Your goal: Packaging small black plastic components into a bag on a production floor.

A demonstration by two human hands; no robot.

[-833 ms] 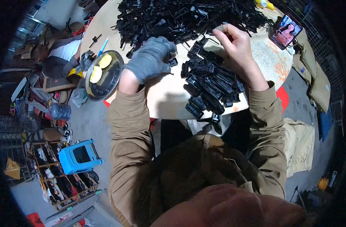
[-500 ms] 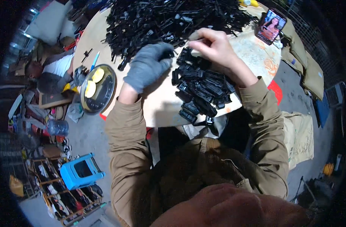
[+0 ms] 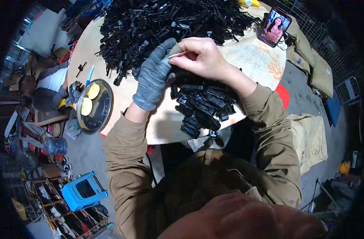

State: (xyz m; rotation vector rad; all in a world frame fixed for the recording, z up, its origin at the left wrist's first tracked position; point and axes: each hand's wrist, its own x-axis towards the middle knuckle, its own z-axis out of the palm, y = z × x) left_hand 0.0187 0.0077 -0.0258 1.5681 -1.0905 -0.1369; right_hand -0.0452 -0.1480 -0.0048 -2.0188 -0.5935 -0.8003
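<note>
My left hand wears a grey knit glove and is raised over the table, fingers curled around a small black part that is mostly hidden. My bare right hand meets it and pinches a thin light-coloured tool whose tip points at the glove. Under both hands lies a stacked row of black plastic parts near the table's front edge. A large heap of tangled black parts covers the far side of the round table.
A phone with a lit screen stands at the far right of the table. A round metal tray with yellow pieces sits at the left edge. A blue box and cluttered crates lie on the floor to the left. Tan sacks lie right.
Both hands have lifted off the stacked parts and come together higher up. The view has shifted, so the table and heap sit lower and closer in the picture.
</note>
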